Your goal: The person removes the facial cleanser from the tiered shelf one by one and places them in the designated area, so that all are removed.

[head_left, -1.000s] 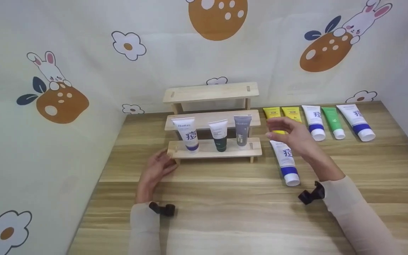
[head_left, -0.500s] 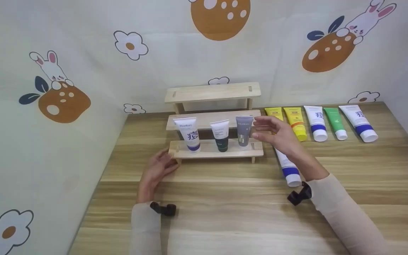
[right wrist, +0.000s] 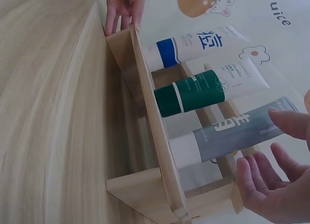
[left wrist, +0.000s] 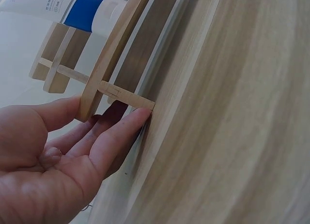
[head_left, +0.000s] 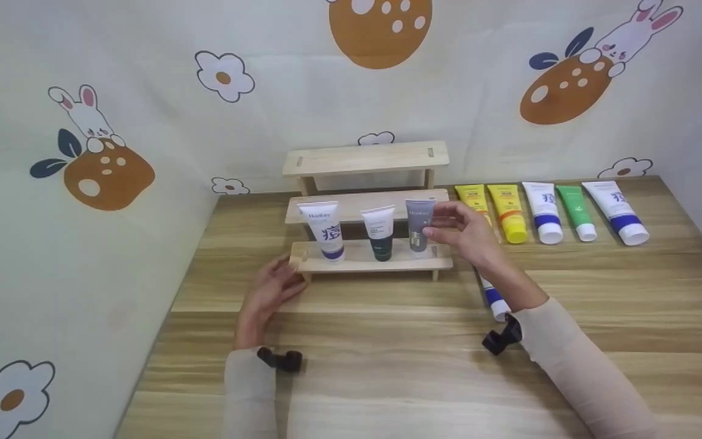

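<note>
A three-tier wooden rack (head_left: 370, 264) carries three upright tubes on its lowest shelf: a white one with a blue band (head_left: 325, 230), a white and dark green one (head_left: 379, 233) and a grey one (head_left: 418, 225). My left hand (head_left: 270, 291) holds the left end of that shelf; in the left wrist view the hand (left wrist: 72, 156) has its thumb on the board and a finger at the rack's leg. My right hand (head_left: 470, 236) is at the right side of the grey tube, and in the right wrist view its thumb lies over the upper part of the grey tube (right wrist: 237, 132), fingers slightly bent beneath.
Right of the rack lie two yellow tubes (head_left: 507, 210), a white and blue tube (head_left: 543, 210), a green tube (head_left: 577, 210) and another white and blue tube (head_left: 619, 210). One more white and blue tube (head_left: 494, 300) lies partly under my right forearm. A patterned cloth (head_left: 302, 79) stands behind.
My right hand has moved left from above the lying tubes to the grey tube, and its thumb now overlaps that tube. My left hand stays at the rack's left end.
</note>
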The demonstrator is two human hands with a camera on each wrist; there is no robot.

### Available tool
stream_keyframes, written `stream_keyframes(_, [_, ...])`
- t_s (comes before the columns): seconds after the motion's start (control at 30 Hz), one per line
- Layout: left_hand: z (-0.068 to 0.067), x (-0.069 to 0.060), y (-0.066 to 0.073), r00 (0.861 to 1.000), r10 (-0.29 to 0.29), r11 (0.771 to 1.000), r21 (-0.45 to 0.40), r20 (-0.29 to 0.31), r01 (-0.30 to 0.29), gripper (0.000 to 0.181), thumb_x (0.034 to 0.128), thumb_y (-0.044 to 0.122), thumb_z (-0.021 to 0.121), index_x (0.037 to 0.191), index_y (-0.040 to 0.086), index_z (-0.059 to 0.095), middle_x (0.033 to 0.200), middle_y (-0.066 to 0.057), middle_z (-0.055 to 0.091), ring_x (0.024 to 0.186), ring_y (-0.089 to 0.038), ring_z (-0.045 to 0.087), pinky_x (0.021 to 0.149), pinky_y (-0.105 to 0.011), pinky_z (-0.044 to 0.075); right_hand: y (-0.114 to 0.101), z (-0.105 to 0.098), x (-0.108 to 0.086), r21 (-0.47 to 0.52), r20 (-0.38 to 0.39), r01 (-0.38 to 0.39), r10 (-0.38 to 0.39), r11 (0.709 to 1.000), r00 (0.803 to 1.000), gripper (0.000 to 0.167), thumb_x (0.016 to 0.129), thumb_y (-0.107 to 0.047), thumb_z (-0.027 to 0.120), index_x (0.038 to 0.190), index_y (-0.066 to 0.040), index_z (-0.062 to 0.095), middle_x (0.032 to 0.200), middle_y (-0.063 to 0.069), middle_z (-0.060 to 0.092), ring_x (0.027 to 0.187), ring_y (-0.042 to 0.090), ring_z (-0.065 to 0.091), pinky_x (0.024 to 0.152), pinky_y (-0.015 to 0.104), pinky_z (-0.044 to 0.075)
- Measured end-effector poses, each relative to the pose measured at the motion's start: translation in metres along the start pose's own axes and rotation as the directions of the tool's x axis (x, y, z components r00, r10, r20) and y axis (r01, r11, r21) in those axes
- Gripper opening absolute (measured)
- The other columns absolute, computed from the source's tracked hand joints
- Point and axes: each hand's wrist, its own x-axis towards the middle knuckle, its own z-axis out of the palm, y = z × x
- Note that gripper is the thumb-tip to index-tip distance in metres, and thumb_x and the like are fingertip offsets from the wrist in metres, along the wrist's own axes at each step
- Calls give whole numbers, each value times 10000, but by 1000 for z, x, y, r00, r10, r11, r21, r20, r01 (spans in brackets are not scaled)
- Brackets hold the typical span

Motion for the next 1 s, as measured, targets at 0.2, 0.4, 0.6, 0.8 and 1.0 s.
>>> stream_keyframes(0.2, [0, -1, 0, 1000, 14, 1000, -7, 12, -14, 483, 1056, 88, 461, 1524, 22, 361, 1448, -278, 499, 1252, -359, 589, 1033, -397, 581, 1, 5, 1, -27, -22, -8, 7, 1000, 1000, 501, 894, -114, 754, 1328, -18, 524, 1337, 173, 588, 1221, 272, 603, 964, 231, 578])
stream_keyframes(0.4, [-1, -1, -1, 999, 25, 1000, -9, 32, -25, 486, 1059, 82, 446, 1530, 22, 346, 1432, -278, 510, 1248, -354, 598, 1046, -394, 573, 2, 8, 3, -54, -44, -22, 19, 998, 999, 432, 896, -164, 759, 1263, -38, 569, 1294, 150, 611, 1209, 266, 600, 1034, 326, 557])
stream_keyframes(0.6, [-2, -2, 0, 999, 8, 1000, 9, 31, -8, 488, 1065, 109, 445, 1539, 45, 344, 1462, -256, 495, 1310, -382, 553, 1050, -384, 570, 4, 10, 3, -26, -54, 2, -4, 1000, 999, 363, 918, -168, 730, 1227, -43, 588, 1257, 136, 630, 1145, 222, 601, 963, 276, 574])
stream_keyframes(0.8, [-2, -1, 0, 999, 9, 1000, 24, 31, -10, 488, 1067, 114, 443, 1540, 46, 343, 1471, -254, 491, 1328, -391, 536, 1057, -386, 566, 6, 9, 2, 27, -67, 33, -31, 999, 997, 290, 939, -121, 695, 1190, -46, 570, 1282, 179, 640, 1138, 204, 620, 937, 257, 596])
stream_keyframes(1.0, [-1, -2, 1, 1000, -6, 1000, 30, 15, 5, 484, 1064, 116, 450, 1536, 70, 357, 1468, -232, 501, 1325, -372, 545, 1033, -361, 581, 5, 2, -1, 35, -72, 58, -56, 998, 996, 282, 953, -82, 668, 1199, -12, 550, 1276, 233, 651, 1044, 126, 669, 908, 270, 624])
